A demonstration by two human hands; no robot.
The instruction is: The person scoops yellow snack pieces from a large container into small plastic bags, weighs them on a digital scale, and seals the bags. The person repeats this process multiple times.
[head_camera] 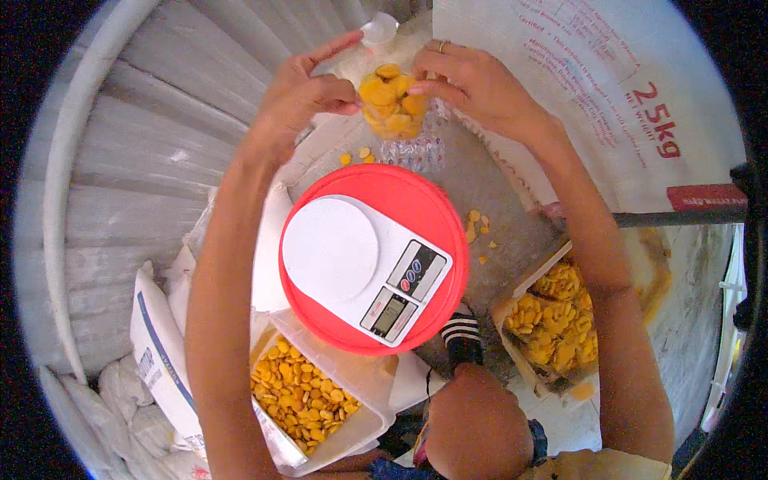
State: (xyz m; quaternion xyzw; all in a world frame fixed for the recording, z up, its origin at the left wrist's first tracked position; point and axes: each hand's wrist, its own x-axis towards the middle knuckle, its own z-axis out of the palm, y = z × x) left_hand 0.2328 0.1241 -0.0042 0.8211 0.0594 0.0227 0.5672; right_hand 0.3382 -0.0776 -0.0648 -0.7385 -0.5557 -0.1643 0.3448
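Note:
A clear plastic container or bag [393, 111] filled with yellow-orange chips stands beyond a red round lid [444, 204]. My right hand [474, 84] holds its right side near the top. At its left rim is my left hand [318, 90], index finger stretched toward a small translucent plastic cup [380, 30] and the other fingers bent; whether they press on the container is unclear. On the red lid lies a white digital kitchen scale [336, 249] with nothing on its round plate.
An open plastic tub [378, 408] of yellow chips stands at lower left, another box [534, 279] of chips at right. Loose chips [474, 216] and a printed clear plastic sheet [414, 153] lie around the lid. Printed sacks [156, 342] stand at left; a large sack [600, 72] is at upper right.

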